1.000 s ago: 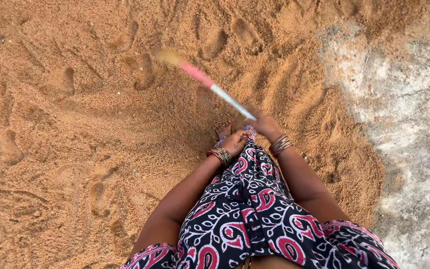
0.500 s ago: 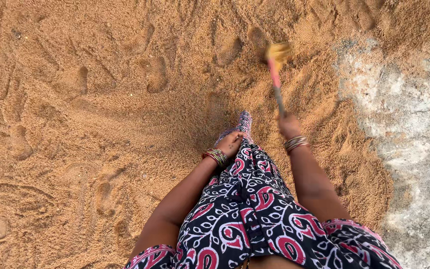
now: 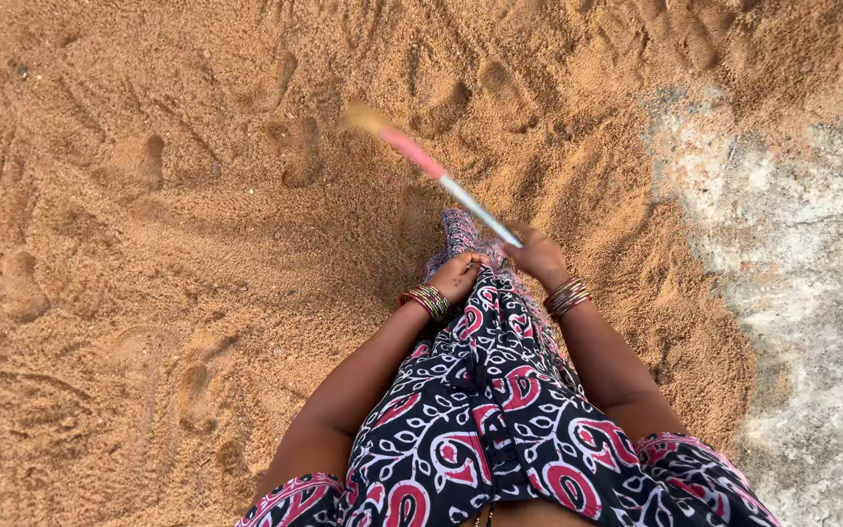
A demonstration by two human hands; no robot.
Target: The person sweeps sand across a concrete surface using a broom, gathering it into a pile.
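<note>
My right hand [image 3: 537,256] grips the near end of a long stick [image 3: 446,182] with a silver shaft, a pink middle and a blurred yellowish head. The stick points up and to the left over a wide spread of golden-brown grain [image 3: 197,244]. Its head hovers near some footprints in the grain. My left hand [image 3: 459,274] holds a fold of my black, white and red patterned dress [image 3: 490,410] at the front. Both wrists wear several red and gold bangles.
Grain covers most of the ground and is marked with many footprints and drag lines. A bare pale concrete patch [image 3: 812,273] lies to the right, with a thinner layer of grain along its edge.
The stick has swung from pointing straight ahead, up near the right, back over to the upper left. My left hand stays on the dress.
</note>
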